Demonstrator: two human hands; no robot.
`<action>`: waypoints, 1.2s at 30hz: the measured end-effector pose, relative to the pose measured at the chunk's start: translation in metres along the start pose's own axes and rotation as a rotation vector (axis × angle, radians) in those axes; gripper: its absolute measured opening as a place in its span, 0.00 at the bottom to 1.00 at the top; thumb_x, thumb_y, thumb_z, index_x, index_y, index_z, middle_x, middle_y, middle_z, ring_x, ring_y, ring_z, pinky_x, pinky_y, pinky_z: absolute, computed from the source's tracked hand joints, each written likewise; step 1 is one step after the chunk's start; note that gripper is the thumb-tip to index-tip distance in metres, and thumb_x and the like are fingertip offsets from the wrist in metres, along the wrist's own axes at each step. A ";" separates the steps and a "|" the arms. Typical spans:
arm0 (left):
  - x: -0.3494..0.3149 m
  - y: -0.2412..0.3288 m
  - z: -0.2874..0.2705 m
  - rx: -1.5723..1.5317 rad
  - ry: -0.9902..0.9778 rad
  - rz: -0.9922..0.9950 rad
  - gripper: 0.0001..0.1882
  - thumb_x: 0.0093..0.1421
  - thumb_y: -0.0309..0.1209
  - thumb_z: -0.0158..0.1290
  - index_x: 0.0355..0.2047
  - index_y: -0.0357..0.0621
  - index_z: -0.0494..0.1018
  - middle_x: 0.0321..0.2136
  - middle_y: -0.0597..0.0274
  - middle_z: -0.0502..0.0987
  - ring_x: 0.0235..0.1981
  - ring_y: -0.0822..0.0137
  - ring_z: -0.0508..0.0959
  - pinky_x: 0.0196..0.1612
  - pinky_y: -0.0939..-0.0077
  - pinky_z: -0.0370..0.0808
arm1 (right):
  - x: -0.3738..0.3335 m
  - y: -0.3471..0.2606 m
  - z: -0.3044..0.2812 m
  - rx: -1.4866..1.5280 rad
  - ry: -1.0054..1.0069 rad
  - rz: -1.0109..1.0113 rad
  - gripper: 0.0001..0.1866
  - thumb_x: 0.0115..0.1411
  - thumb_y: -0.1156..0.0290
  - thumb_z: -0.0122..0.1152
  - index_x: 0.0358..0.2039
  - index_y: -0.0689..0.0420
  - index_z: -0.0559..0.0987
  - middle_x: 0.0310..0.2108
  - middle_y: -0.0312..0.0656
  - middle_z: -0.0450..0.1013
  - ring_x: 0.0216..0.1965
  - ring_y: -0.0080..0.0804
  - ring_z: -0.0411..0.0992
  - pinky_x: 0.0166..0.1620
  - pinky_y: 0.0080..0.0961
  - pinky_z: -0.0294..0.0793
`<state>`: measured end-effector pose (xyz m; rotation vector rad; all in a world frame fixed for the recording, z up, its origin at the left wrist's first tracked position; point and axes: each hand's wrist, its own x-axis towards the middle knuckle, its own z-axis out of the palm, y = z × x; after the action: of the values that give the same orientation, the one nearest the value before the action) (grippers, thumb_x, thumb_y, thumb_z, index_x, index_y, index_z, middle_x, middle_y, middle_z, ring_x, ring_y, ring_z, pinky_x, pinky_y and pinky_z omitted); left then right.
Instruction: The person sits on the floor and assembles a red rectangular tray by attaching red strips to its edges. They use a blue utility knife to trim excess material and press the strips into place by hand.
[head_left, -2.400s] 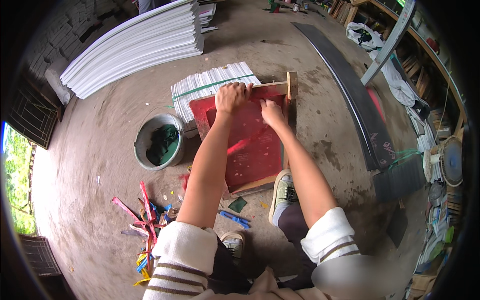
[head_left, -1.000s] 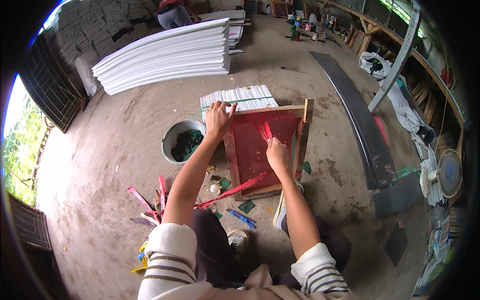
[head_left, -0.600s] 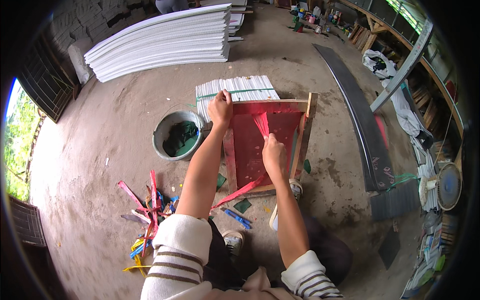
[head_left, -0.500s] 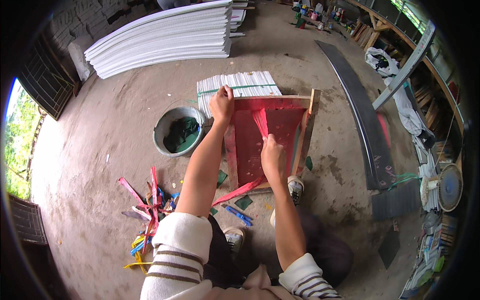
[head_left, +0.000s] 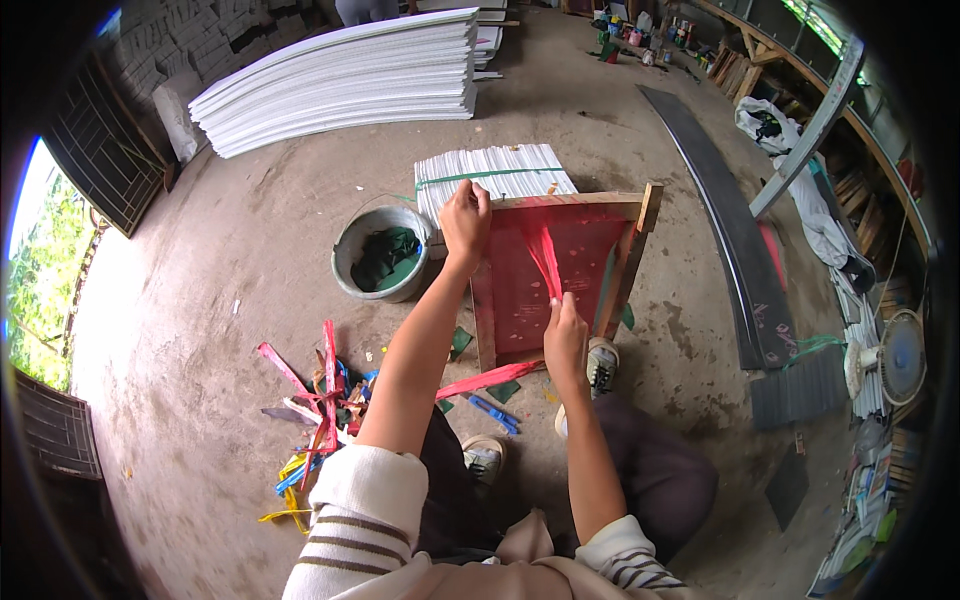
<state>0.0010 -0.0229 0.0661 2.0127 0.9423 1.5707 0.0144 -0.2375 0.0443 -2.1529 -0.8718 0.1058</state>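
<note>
A wooden screen frame (head_left: pixel 484 318) with red mesh stands tilted in front of me. My left hand (head_left: pixel 467 215) is closed at its upper left corner, gripping the wood. In my right hand (head_left: pixel 567 343), the fingers pinch a strip of red tape (head_left: pixel 542 258), stretched taut from the frame's top edge down over the mesh. The strip's loose tail (head_left: pixel 490 380) runs from below that hand out to the left. A blue cutter knife (head_left: pixel 494 413) lies on the floor between my feet and the frame.
Left of the frame stands a grey bucket (head_left: pixel 342 262) with dark green cloth inside. A tied bundle of white sheets (head_left: pixel 495 163) sits behind it. Scraps of coloured tape (head_left: pixel 330 390) are heaped at my left. A large white stack (head_left: pixel 340 90) and a long dark board (head_left: pixel 715 220) lie farther off.
My right hand has drawn the red tape down the mesh toward me, so a longer taut piece shows. My left hand keeps its hold on the corner. The whole view has shifted slightly.
</note>
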 end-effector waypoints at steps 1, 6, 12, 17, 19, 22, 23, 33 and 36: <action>-0.001 0.001 -0.001 0.008 0.002 0.017 0.11 0.56 0.30 0.47 0.20 0.37 0.65 0.17 0.46 0.73 0.20 0.47 0.74 0.24 0.59 0.69 | -0.003 0.001 -0.002 0.013 -0.015 0.017 0.14 0.64 0.67 0.43 0.45 0.63 0.67 0.31 0.57 0.72 0.33 0.51 0.73 0.32 0.42 0.70; -0.003 -0.008 -0.015 -0.006 -0.019 -0.006 0.10 0.57 0.30 0.46 0.23 0.37 0.66 0.18 0.45 0.72 0.21 0.45 0.74 0.24 0.58 0.68 | -0.013 -0.006 -0.020 -0.206 0.508 -0.080 0.26 0.62 0.65 0.49 0.58 0.61 0.59 0.51 0.52 0.58 0.49 0.48 0.63 0.50 0.42 0.64; -0.005 0.002 -0.009 -0.075 -0.014 -0.034 0.10 0.58 0.31 0.45 0.24 0.35 0.67 0.18 0.43 0.71 0.20 0.44 0.73 0.25 0.57 0.67 | 0.100 0.025 0.010 -0.037 0.097 -0.121 0.31 0.57 0.58 0.55 0.51 0.72 0.65 0.43 0.59 0.68 0.48 0.54 0.66 0.52 0.40 0.64; 0.002 -0.009 0.006 -0.037 -0.001 -0.069 0.11 0.56 0.31 0.47 0.21 0.37 0.67 0.19 0.46 0.74 0.21 0.46 0.75 0.25 0.57 0.69 | 0.143 0.042 0.048 0.391 -0.152 0.110 0.20 0.61 0.59 0.50 0.45 0.63 0.69 0.30 0.46 0.74 0.33 0.41 0.72 0.42 0.33 0.70; 0.009 -0.027 0.007 0.000 -0.001 -0.084 0.12 0.57 0.32 0.46 0.21 0.37 0.67 0.18 0.44 0.73 0.21 0.44 0.74 0.25 0.55 0.69 | 0.147 0.030 0.061 0.589 -0.334 0.194 0.17 0.62 0.60 0.49 0.41 0.63 0.71 0.30 0.43 0.73 0.28 0.35 0.70 0.36 0.33 0.70; 0.017 -0.038 0.023 0.049 -0.010 -0.119 0.13 0.57 0.33 0.45 0.21 0.36 0.67 0.17 0.43 0.72 0.22 0.42 0.73 0.25 0.54 0.68 | 0.171 0.025 0.074 0.422 -0.337 0.172 0.18 0.63 0.59 0.44 0.33 0.63 0.74 0.31 0.46 0.75 0.24 0.42 0.71 0.34 0.40 0.69; 0.020 -0.039 0.032 0.047 -0.005 -0.123 0.14 0.58 0.34 0.44 0.21 0.37 0.68 0.17 0.43 0.72 0.21 0.42 0.73 0.25 0.53 0.67 | 0.183 0.029 0.076 0.186 -0.278 0.061 0.19 0.63 0.59 0.42 0.33 0.63 0.74 0.32 0.48 0.75 0.26 0.46 0.72 0.36 0.42 0.69; 0.040 -0.082 0.063 0.255 0.014 -0.144 0.17 0.58 0.38 0.44 0.20 0.40 0.72 0.17 0.46 0.74 0.22 0.44 0.75 0.28 0.54 0.70 | 0.182 -0.014 0.086 -0.086 -0.252 0.124 0.19 0.63 0.58 0.40 0.43 0.59 0.73 0.40 0.63 0.71 0.46 0.60 0.69 0.48 0.49 0.69; 0.036 -0.081 0.064 0.244 0.047 -0.097 0.17 0.58 0.38 0.44 0.20 0.41 0.73 0.16 0.46 0.73 0.21 0.45 0.75 0.27 0.54 0.71 | 0.168 -0.016 0.081 -0.070 -0.182 0.117 0.17 0.63 0.60 0.41 0.39 0.59 0.73 0.34 0.62 0.73 0.40 0.61 0.71 0.43 0.50 0.71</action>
<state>0.0462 0.0638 0.0172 2.0607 1.2849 1.5186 0.1057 -0.0738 0.0338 -2.2859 -0.8627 0.3395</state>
